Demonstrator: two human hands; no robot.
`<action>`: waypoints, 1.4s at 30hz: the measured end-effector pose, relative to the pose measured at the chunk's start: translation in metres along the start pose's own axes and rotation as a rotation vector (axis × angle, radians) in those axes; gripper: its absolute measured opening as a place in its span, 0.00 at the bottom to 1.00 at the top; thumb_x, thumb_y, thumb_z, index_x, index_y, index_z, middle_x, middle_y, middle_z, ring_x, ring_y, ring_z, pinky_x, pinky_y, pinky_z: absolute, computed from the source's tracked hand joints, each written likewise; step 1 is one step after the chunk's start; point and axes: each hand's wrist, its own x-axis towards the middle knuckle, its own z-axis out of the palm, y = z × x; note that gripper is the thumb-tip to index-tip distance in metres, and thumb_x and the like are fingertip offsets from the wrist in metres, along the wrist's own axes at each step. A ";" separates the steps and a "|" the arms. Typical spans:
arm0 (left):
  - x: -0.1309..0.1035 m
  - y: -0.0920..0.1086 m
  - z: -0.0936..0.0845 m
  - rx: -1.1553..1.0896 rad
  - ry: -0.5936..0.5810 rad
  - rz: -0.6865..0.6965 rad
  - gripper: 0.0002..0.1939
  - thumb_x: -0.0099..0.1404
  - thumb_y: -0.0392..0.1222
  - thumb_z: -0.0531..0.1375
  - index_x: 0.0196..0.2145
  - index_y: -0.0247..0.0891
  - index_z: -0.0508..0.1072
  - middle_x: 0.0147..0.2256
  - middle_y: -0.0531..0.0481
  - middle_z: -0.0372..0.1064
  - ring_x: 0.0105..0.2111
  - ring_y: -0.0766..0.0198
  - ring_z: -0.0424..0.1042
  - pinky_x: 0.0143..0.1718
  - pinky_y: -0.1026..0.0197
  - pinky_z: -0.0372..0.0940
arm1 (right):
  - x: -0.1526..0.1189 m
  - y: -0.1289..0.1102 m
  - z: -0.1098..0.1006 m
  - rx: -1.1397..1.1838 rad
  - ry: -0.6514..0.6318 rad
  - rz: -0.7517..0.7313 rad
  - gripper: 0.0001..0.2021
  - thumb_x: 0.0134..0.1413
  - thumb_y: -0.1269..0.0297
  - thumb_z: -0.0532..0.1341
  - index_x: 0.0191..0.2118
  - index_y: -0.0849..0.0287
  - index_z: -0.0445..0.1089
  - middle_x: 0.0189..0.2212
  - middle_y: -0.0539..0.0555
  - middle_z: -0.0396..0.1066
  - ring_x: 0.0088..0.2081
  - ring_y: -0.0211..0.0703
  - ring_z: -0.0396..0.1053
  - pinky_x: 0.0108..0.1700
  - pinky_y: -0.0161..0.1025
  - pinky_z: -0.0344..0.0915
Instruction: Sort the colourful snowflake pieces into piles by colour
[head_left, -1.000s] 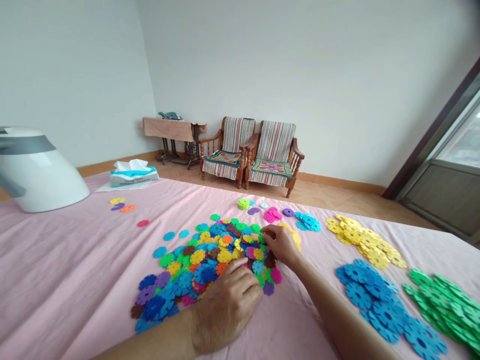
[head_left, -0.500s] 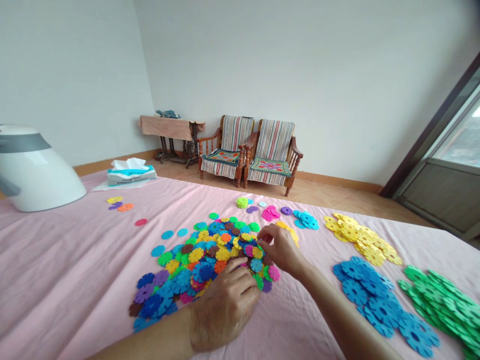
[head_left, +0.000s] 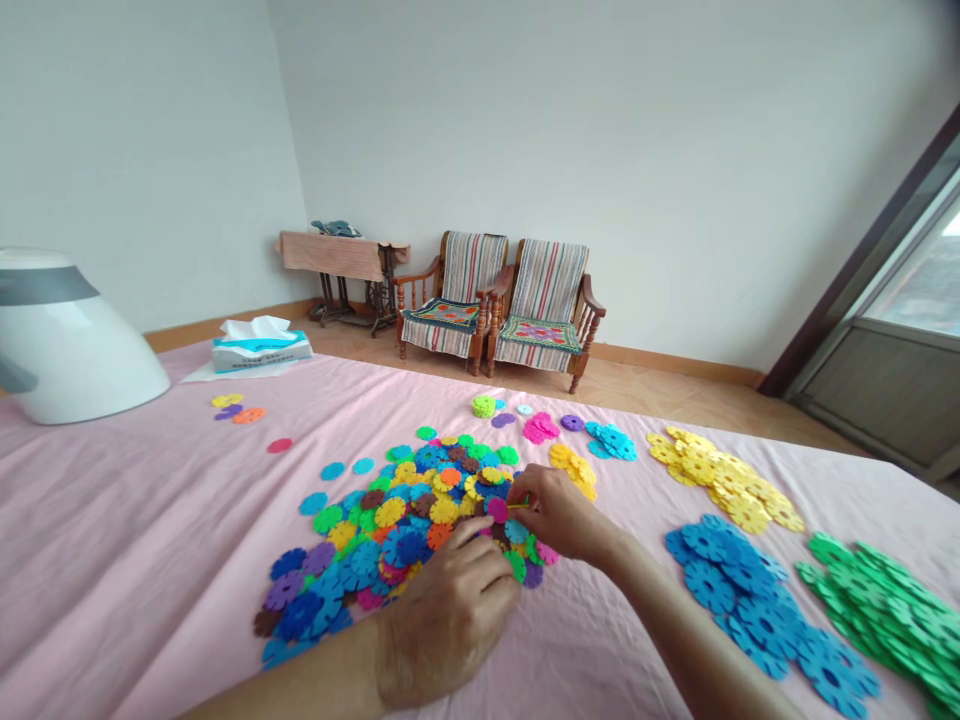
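Observation:
A mixed pile of small notched plastic snowflake discs (head_left: pixel 409 545) in several colours is spread on the pink cloth. My right hand (head_left: pixel 559 512) is at the pile's right edge, its thumb and index finger pinching a yellow snowflake disc (head_left: pixel 517 507) held nearly edge-on. A bit of green also shows between those fingers. Just left of the pinched disc is a magenta disc (head_left: pixel 497 510). My left hand (head_left: pixel 456 612) rests palm down at the near side of the pile, fingers bent together over it; whatever is under them is hidden.
Sorted groups lie to the right: yellow discs (head_left: pixel 724 478), blue discs (head_left: pixel 757 590), green discs (head_left: pixel 885 600). Smaller groups, including light blue discs (head_left: pixel 611 441) and pink discs (head_left: pixel 541 428), line the far edge. A white kettle (head_left: pixel 75 345) and a tissue box (head_left: pixel 261 350) stand left.
My right hand has come slightly down and nearer, and a yellow disc now shows edge-on in its pinch. My left hand has hardly moved.

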 end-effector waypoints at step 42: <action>0.001 0.004 -0.003 0.010 -0.005 -0.022 0.08 0.65 0.30 0.52 0.33 0.37 0.70 0.29 0.51 0.69 0.34 0.64 0.68 0.59 0.48 0.54 | -0.005 0.039 -0.019 -0.076 -0.081 0.238 0.05 0.44 0.66 0.63 0.31 0.59 0.70 0.32 0.54 0.72 0.34 0.42 0.68 0.33 0.35 0.58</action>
